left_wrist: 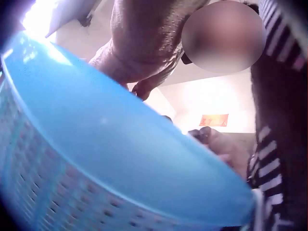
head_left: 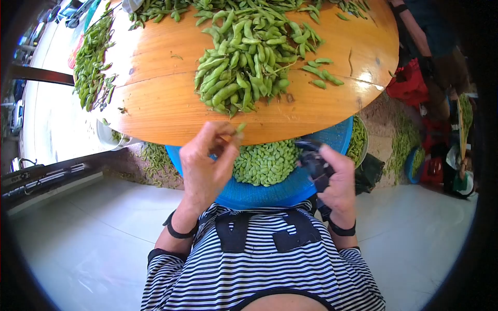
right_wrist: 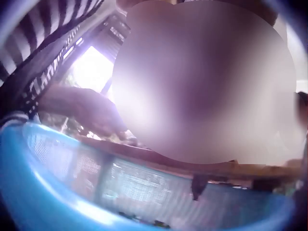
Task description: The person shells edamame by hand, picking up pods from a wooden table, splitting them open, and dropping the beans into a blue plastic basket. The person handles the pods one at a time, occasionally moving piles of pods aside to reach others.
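My left hand (head_left: pixel 203 161) pinches a green soybean pod (head_left: pixel 240 127) between thumb and fingertips, at the near edge of the wooden table (head_left: pixel 161 111). My right hand (head_left: pixel 340 184) grips a black hand tool (head_left: pixel 315 165) with curved parts, blurred, its exact kind unclear. Below and between both hands sits a blue basket (head_left: pixel 290 194) on the lap, holding a heap of shelled green beans (head_left: pixel 267 165). In the left wrist view the left hand (left_wrist: pixel 142 50) shows above the basket wall (left_wrist: pixel 106 130); the basket rim (right_wrist: pixel 82 207) fills the bottom of the right wrist view.
A big pile of whole pods (head_left: pixel 249 57) lies mid-table, with a few loose pods (head_left: pixel 324 75) to its right and more pods (head_left: pixel 93 67) along the left edge. A white bucket (head_left: pixel 111 137) stands at left. Husks (head_left: pixel 155 160) litter the floor; a red stool (head_left: pixel 410 85) is at right.
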`<state>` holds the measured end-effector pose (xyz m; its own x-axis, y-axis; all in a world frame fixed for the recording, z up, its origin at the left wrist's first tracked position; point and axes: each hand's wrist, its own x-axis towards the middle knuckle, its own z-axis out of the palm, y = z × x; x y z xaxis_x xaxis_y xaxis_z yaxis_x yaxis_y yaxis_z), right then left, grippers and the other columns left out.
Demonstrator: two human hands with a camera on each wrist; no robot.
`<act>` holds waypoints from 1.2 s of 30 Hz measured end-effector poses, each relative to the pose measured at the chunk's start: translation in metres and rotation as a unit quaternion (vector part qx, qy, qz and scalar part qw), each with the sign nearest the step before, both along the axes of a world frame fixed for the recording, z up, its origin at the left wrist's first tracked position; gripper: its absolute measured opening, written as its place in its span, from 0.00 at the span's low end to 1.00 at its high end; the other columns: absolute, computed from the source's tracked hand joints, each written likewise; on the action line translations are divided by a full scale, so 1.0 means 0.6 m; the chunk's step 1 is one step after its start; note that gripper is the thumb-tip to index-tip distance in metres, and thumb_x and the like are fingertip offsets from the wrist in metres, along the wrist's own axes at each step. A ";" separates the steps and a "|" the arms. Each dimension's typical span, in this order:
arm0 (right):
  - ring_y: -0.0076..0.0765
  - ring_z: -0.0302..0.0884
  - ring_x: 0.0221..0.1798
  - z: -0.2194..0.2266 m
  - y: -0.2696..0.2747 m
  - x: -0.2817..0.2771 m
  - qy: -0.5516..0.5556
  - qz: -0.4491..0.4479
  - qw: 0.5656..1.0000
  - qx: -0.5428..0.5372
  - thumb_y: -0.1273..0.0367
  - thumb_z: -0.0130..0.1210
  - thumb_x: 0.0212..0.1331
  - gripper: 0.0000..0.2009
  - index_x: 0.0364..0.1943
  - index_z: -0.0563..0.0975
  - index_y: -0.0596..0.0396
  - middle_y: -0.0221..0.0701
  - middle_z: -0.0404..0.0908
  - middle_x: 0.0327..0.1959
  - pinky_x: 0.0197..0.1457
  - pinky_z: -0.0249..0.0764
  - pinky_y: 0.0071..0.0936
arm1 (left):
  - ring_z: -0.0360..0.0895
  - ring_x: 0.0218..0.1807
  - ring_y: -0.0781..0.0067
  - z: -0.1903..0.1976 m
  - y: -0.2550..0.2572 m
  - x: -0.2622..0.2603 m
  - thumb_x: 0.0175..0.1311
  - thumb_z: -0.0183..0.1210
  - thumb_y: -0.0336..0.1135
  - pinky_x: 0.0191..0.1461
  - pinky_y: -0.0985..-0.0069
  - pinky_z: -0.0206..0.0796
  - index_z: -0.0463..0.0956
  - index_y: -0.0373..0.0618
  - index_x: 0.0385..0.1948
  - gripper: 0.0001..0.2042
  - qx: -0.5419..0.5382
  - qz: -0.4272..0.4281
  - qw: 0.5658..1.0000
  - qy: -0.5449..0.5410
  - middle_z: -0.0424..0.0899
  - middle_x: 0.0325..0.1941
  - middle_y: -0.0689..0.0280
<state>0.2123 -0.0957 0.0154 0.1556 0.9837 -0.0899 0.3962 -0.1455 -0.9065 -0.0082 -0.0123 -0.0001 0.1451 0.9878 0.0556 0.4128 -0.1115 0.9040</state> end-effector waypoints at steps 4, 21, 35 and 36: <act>0.17 0.68 0.29 0.007 0.020 -0.038 0.120 0.052 0.990 -0.046 0.75 0.57 0.60 0.14 0.50 0.79 0.60 0.27 0.74 0.27 0.32 0.65 0.17 | 0.74 0.26 0.84 -0.012 -0.026 0.020 0.59 0.63 0.19 0.29 0.85 0.66 0.74 0.35 0.36 0.07 -0.094 -0.118 0.980 -0.129 0.79 0.30 0.67; 0.27 0.65 0.27 -0.001 0.012 -0.032 0.067 0.080 0.994 0.019 0.78 0.57 0.56 0.09 0.42 0.78 0.62 0.31 0.68 0.28 0.29 0.61 0.22 | 0.79 0.25 0.80 -0.011 -0.038 0.042 0.57 0.61 0.18 0.27 0.81 0.70 0.76 0.35 0.35 0.06 -0.175 -0.142 0.964 -0.142 0.81 0.27 0.65; 0.20 0.71 0.29 -0.006 0.005 -0.029 0.218 0.028 0.972 -0.082 0.78 0.58 0.55 0.12 0.45 0.80 0.59 0.29 0.75 0.31 0.30 0.64 0.19 | 0.73 0.21 0.80 -0.030 -0.052 0.048 0.62 0.63 0.25 0.22 0.83 0.61 0.73 0.41 0.33 0.07 -0.412 -0.133 0.806 -0.403 0.78 0.26 0.65; 0.20 0.71 0.29 -0.003 0.006 -0.033 0.218 0.028 0.972 -0.083 0.78 0.58 0.55 0.12 0.45 0.80 0.59 0.29 0.75 0.31 0.30 0.64 0.19 | 0.73 0.21 0.80 -0.030 -0.054 0.049 0.62 0.63 0.25 0.22 0.83 0.61 0.73 0.41 0.33 0.07 -0.412 -0.133 0.806 -0.403 0.78 0.26 0.65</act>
